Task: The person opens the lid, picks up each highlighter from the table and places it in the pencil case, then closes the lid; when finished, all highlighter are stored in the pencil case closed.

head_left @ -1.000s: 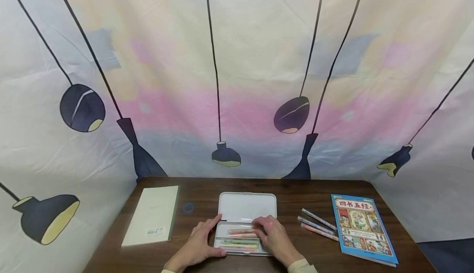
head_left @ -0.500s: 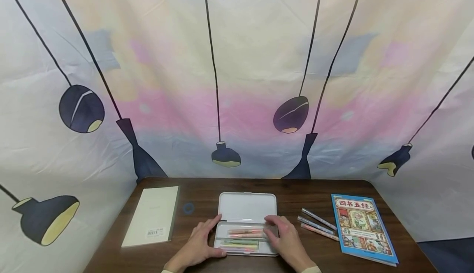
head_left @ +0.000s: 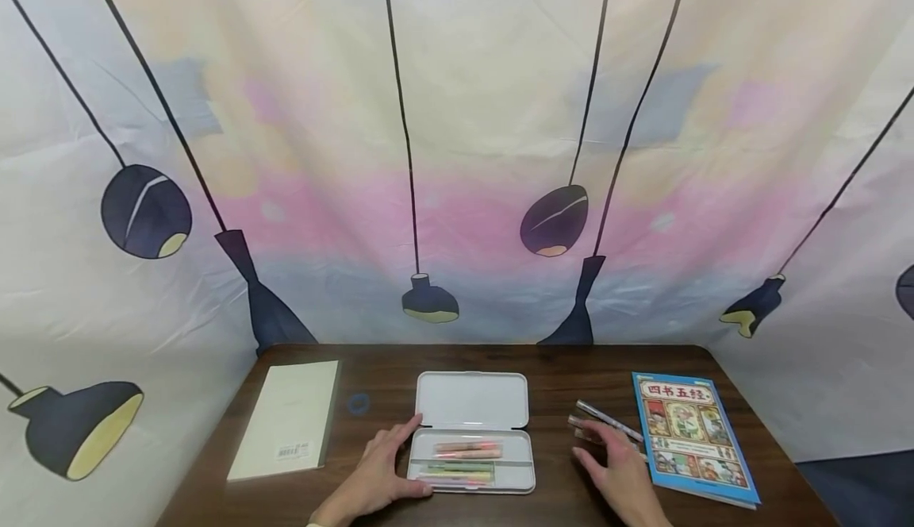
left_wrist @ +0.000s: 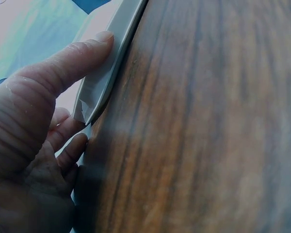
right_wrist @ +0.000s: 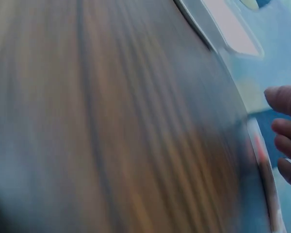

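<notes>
A white hinged pencil case [head_left: 524,475] lies with its lid [head_left: 472,400] raised at the middle of the table. Orange-pink pens [head_left: 467,451] are in its rear compartment, and green, yellow and pink ones [head_left: 457,474] in the front one. My left hand [head_left: 378,467] holds the case's left end, index finger by the hinge and thumb [left_wrist: 82,58] on the front wall. Over the loose pens [head_left: 608,421] right of the case hovers my right hand [head_left: 620,471], fingers loosely bent and partly hiding them. The right wrist view shows a pen [right_wrist: 266,174] below those fingers, not gripped.
A cream notebook [head_left: 289,416] with a barcode label lies at the left, a blue ring [head_left: 359,404] beside it. At the right is a blue-bordered picture book [head_left: 696,438]. A printed cloth [head_left: 485,154] hangs behind the brown table [head_left: 385,360].
My right hand has left the pencil case, where its fingers were at the pens inside, and moved right to the loose pens. My left hand stays on the case. The head view shifted slightly.
</notes>
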Available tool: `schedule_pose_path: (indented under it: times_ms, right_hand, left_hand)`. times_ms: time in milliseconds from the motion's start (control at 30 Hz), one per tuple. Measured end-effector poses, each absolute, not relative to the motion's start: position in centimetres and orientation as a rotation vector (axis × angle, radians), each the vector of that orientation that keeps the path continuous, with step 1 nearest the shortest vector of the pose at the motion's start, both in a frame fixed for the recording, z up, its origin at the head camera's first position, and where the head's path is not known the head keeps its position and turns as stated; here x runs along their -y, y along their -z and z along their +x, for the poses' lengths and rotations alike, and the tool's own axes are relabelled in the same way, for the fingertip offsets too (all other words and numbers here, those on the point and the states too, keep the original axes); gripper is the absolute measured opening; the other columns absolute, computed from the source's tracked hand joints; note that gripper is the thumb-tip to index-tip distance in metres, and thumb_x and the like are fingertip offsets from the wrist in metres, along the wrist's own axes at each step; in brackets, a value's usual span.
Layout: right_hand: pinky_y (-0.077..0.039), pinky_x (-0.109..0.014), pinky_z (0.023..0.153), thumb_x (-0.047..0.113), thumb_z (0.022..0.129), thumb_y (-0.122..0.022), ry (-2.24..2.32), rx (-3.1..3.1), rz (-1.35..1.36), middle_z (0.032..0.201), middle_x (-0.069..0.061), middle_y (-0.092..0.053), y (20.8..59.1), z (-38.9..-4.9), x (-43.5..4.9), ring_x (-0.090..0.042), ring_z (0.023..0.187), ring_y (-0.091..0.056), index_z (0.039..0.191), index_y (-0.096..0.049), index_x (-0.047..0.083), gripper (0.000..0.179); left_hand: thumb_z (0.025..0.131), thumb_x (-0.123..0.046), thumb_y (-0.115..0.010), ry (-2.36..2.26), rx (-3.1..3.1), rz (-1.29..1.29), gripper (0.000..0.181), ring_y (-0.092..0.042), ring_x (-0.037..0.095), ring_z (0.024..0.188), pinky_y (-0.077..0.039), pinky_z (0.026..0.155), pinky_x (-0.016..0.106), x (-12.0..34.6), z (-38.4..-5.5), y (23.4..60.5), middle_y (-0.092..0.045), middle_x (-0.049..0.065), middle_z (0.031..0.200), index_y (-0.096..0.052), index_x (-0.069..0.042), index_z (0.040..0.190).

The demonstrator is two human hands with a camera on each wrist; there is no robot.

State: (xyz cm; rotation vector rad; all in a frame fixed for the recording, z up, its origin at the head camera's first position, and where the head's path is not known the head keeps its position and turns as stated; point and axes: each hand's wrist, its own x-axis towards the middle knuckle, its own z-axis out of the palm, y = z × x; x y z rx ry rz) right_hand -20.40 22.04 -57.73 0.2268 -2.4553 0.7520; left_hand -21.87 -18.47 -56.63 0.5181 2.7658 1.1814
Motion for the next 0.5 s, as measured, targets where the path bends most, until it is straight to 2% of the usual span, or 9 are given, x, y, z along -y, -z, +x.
schedule_pose_path:
  times_ms: [200,500]
  right_hand:
    - [-0.055,-0.058,0.081,0.005,0.075,-0.093,-0.734,2.546,0.138,0.108,-0.016,-0.075,57.5,-19.6,-25.0,-0.038,0.096,-0.069,0.116,-0.072,-0.001,0.046]
    - [-0.053,-0.062,0.081,0.004,0.071,-0.096,-0.653,2.526,0.087,0.104,-0.021,-0.075,57.6,-18.9,-27.7,-0.043,0.093,-0.071,0.113,-0.073,-0.003,0.049]
  left_hand:
    - [0.073,-0.053,-0.094,-1.176,-2.769,0.538,0.112,-0.045,0.031,0.126,-0.037,0.105,0.065,18.5,-21.8,56.7,-0.054,0.014,0.153,-0.04,-0.014,0.164]
    - [0.072,-0.054,-0.094,-1.169,-2.769,0.513,0.113,-0.045,0.034,0.129,-0.037,0.106,0.066,18.6,-22.0,56.7,-0.052,0.016,0.154,-0.04,-0.015,0.164]
